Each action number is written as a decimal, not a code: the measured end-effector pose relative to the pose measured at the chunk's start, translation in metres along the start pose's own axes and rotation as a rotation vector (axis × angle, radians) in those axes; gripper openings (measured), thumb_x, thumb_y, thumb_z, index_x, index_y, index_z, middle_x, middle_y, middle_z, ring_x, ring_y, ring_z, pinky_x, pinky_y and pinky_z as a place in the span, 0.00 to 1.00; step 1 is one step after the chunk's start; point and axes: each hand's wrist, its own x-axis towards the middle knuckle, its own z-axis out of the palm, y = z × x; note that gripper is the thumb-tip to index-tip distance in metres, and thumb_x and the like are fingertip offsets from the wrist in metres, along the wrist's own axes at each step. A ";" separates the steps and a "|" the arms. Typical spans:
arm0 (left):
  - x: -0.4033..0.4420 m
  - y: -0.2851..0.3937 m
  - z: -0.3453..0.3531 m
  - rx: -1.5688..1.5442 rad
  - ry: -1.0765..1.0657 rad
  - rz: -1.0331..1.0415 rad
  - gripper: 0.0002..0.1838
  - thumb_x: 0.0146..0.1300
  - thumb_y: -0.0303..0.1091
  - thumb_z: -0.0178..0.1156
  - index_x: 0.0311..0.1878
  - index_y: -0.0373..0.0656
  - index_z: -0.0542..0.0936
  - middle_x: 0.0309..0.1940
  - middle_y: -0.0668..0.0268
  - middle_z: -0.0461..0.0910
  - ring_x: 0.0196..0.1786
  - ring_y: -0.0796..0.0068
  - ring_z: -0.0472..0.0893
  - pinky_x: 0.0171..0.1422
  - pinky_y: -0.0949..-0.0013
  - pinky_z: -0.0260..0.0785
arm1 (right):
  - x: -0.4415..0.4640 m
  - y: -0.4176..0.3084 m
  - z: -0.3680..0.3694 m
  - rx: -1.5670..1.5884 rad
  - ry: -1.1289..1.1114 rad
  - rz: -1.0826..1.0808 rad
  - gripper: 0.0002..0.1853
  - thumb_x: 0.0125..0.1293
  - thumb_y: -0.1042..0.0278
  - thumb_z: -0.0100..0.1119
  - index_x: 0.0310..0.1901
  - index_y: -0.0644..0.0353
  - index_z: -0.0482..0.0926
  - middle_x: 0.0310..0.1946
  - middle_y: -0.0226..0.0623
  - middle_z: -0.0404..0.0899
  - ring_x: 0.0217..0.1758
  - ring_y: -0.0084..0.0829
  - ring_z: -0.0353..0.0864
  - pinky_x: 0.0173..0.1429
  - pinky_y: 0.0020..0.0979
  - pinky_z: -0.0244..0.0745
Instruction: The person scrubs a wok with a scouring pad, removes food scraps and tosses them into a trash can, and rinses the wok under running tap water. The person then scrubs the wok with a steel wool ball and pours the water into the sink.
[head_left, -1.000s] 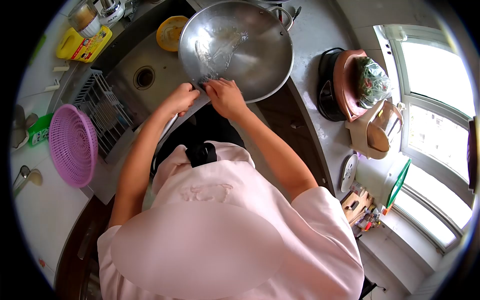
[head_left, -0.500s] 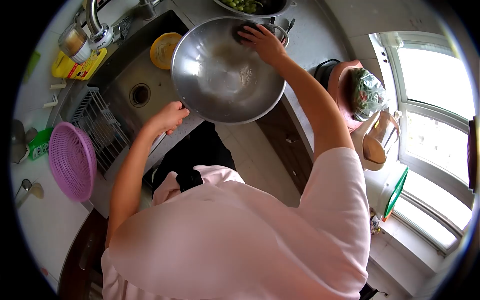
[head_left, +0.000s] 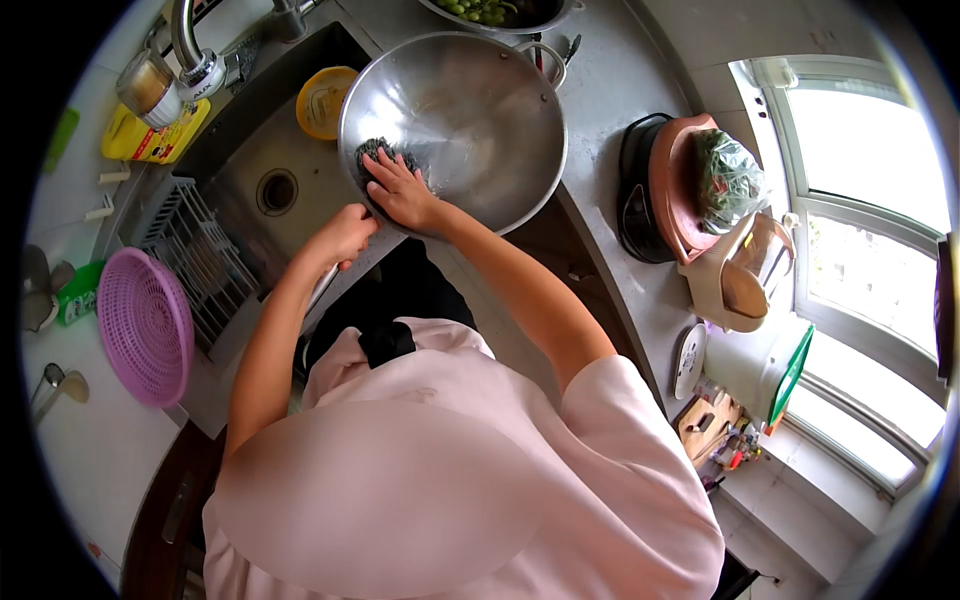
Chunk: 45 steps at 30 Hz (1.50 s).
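Observation:
A large metal wok (head_left: 470, 130) lies over the edge of the sink and the counter, its loop handle at the upper right. My left hand (head_left: 342, 238) is wrapped round the wok's long handle (head_left: 322, 286), near the rim. Inside the wok, at its lower left, a dark scouring pad (head_left: 376, 152) lies under the fingers of my right hand (head_left: 402, 192). That hand is flat with its fingers spread, pressing on the pad. The wok's inner surface looks wet and shiny.
A yellow bowl (head_left: 325, 102) and a wire rack (head_left: 200, 255) are in the sink (head_left: 235, 165). A purple basket (head_left: 146, 327) stands at the left. Green grapes (head_left: 480, 10) fill a pan behind the wok. A bagged vegetable (head_left: 730, 180) rests on the right counter.
My right hand, with the pad, has moved from the wok's far upper right side to its near left side. My left hand keeps its hold on the handle.

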 end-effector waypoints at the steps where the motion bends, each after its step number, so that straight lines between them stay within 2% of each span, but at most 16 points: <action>1: 0.001 -0.002 0.000 -0.017 0.003 -0.001 0.10 0.70 0.39 0.50 0.35 0.47 0.65 0.16 0.75 0.60 0.12 0.85 0.54 0.13 0.74 0.49 | -0.015 0.007 -0.005 -0.009 -0.066 -0.005 0.29 0.72 0.47 0.43 0.72 0.44 0.60 0.77 0.40 0.49 0.80 0.53 0.37 0.78 0.58 0.33; 3: 0.003 -0.006 0.000 -0.051 0.014 -0.004 0.10 0.70 0.39 0.51 0.35 0.47 0.65 0.16 0.76 0.59 0.12 0.85 0.54 0.13 0.74 0.48 | -0.045 0.027 -0.028 -0.026 -0.198 -0.019 0.26 0.72 0.47 0.44 0.68 0.46 0.68 0.74 0.40 0.57 0.79 0.54 0.42 0.78 0.57 0.37; 5: 0.005 -0.008 -0.002 -0.072 0.013 0.000 0.11 0.69 0.40 0.51 0.33 0.47 0.66 0.15 0.76 0.59 0.12 0.86 0.54 0.13 0.74 0.48 | -0.072 0.048 -0.069 -0.137 -0.245 0.015 0.19 0.69 0.51 0.50 0.52 0.48 0.83 0.67 0.37 0.69 0.73 0.53 0.56 0.77 0.54 0.44; 9: 0.003 -0.006 -0.010 -0.192 -0.018 0.003 0.16 0.69 0.46 0.52 0.30 0.46 0.67 0.14 0.76 0.59 0.11 0.87 0.53 0.12 0.75 0.48 | -0.106 0.059 -0.127 -0.844 0.252 -0.167 0.11 0.60 0.56 0.58 0.29 0.47 0.89 0.53 0.37 0.76 0.61 0.46 0.66 0.75 0.50 0.51; 13: -0.003 0.003 -0.007 -0.091 0.074 0.024 0.23 0.69 0.54 0.52 0.28 0.44 0.68 0.14 0.75 0.61 0.10 0.85 0.56 0.11 0.74 0.48 | -0.094 0.057 -0.071 -0.685 0.272 -0.048 0.10 0.62 0.58 0.56 0.39 0.47 0.86 0.48 0.39 0.78 0.58 0.46 0.71 0.74 0.57 0.49; 15: 0.005 -0.006 -0.004 -0.037 0.139 0.061 0.25 0.69 0.55 0.53 0.28 0.40 0.70 0.14 0.73 0.63 0.09 0.82 0.59 0.11 0.72 0.49 | -0.074 0.033 -0.037 -0.343 0.164 -0.028 0.11 0.65 0.57 0.55 0.43 0.50 0.82 0.46 0.39 0.79 0.56 0.44 0.75 0.72 0.60 0.49; 18: 0.015 -0.013 -0.006 0.020 0.169 0.090 0.26 0.70 0.55 0.52 0.30 0.38 0.72 0.14 0.71 0.65 0.09 0.80 0.61 0.10 0.70 0.50 | -0.062 -0.004 -0.016 -0.012 0.151 -0.040 0.13 0.69 0.57 0.53 0.49 0.56 0.75 0.46 0.39 0.81 0.56 0.43 0.76 0.66 0.53 0.56; 21: 0.011 -0.009 -0.008 0.051 0.193 0.064 0.25 0.71 0.54 0.51 0.30 0.38 0.73 0.14 0.69 0.67 0.09 0.78 0.62 0.11 0.69 0.52 | -0.084 0.008 -0.037 -0.160 0.090 0.003 0.16 0.68 0.52 0.52 0.50 0.52 0.76 0.48 0.40 0.80 0.59 0.46 0.75 0.70 0.59 0.53; 24: 0.017 -0.013 -0.007 0.059 0.208 0.081 0.26 0.71 0.55 0.50 0.29 0.39 0.71 0.12 0.71 0.64 0.09 0.80 0.57 0.10 0.70 0.48 | -0.109 0.023 -0.096 -0.805 -0.122 0.115 0.16 0.69 0.52 0.48 0.51 0.45 0.80 0.58 0.33 0.77 0.70 0.44 0.66 0.73 0.55 0.53; 28: 0.014 -0.007 -0.009 0.144 0.191 0.126 0.27 0.73 0.53 0.48 0.26 0.38 0.70 0.12 0.67 0.65 0.10 0.74 0.62 0.14 0.66 0.53 | -0.073 0.090 -0.154 -1.232 0.108 0.041 0.24 0.65 0.60 0.52 0.64 0.46 0.73 0.72 0.28 0.61 0.79 0.38 0.49 0.79 0.50 0.41; 30: 0.010 -0.001 -0.008 0.219 0.199 0.127 0.29 0.74 0.51 0.47 0.25 0.34 0.71 0.13 0.60 0.68 0.13 0.65 0.69 0.22 0.60 0.64 | -0.032 0.097 -0.170 -1.348 0.252 -0.079 0.28 0.63 0.65 0.52 0.68 0.42 0.68 0.75 0.24 0.54 0.80 0.35 0.46 0.79 0.50 0.41; 34: 0.009 0.000 -0.006 0.404 0.254 0.234 0.31 0.75 0.50 0.46 0.25 0.28 0.71 0.15 0.47 0.69 0.19 0.53 0.74 0.31 0.54 0.67 | 0.047 0.076 -0.178 -1.451 0.377 -0.323 0.35 0.61 0.72 0.50 0.72 0.38 0.62 0.77 0.19 0.47 0.81 0.30 0.43 0.80 0.51 0.40; 37: 0.012 0.000 -0.007 0.414 0.218 0.163 0.31 0.75 0.50 0.45 0.25 0.29 0.72 0.17 0.46 0.71 0.22 0.50 0.76 0.34 0.53 0.68 | 0.081 0.046 -0.172 -1.380 0.265 -0.693 0.33 0.61 0.73 0.51 0.70 0.39 0.66 0.76 0.17 0.51 0.80 0.30 0.45 0.80 0.51 0.40; 40: 0.010 0.000 -0.004 0.418 0.245 0.159 0.30 0.75 0.50 0.46 0.27 0.29 0.74 0.18 0.44 0.73 0.25 0.48 0.77 0.36 0.53 0.69 | 0.091 0.025 -0.180 -1.337 0.054 -0.778 0.28 0.61 0.67 0.54 0.65 0.38 0.70 0.70 0.19 0.59 0.77 0.28 0.50 0.80 0.52 0.38; 43: 0.014 -0.004 -0.005 0.433 0.249 0.182 0.30 0.74 0.50 0.46 0.29 0.29 0.76 0.21 0.43 0.75 0.29 0.46 0.79 0.39 0.53 0.70 | 0.079 0.032 -0.199 -1.431 0.009 -0.593 0.23 0.60 0.68 0.56 0.58 0.40 0.77 0.64 0.19 0.67 0.73 0.28 0.56 0.80 0.53 0.38; 45: 0.015 -0.005 -0.004 0.438 0.260 0.201 0.29 0.74 0.50 0.46 0.30 0.28 0.77 0.24 0.42 0.77 0.31 0.45 0.80 0.41 0.53 0.70 | 0.066 0.069 -0.204 -1.277 0.180 -0.526 0.18 0.56 0.66 0.58 0.50 0.44 0.81 0.59 0.22 0.71 0.69 0.29 0.61 0.78 0.54 0.40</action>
